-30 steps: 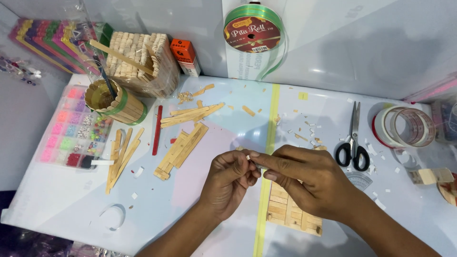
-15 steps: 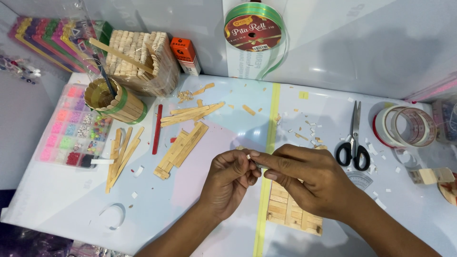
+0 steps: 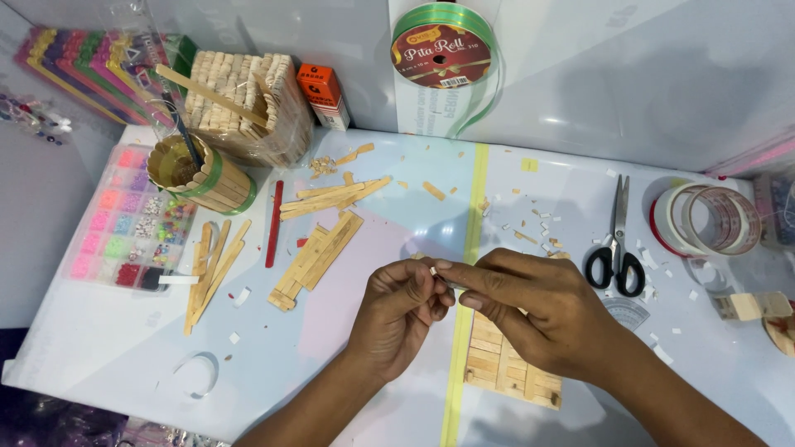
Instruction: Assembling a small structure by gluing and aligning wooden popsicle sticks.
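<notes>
Head view: small white scrap [image 3: 432,270] pinched between both hands' fingers [image 3: 414,277].

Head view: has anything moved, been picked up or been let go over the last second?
Nothing visibly changed. The left hand and right hand stay together above the stick panel, fingertips pinching a tiny white scrap between them. Scissors, tape rolls, loose sticks and the bead box lie where they were.
</notes>
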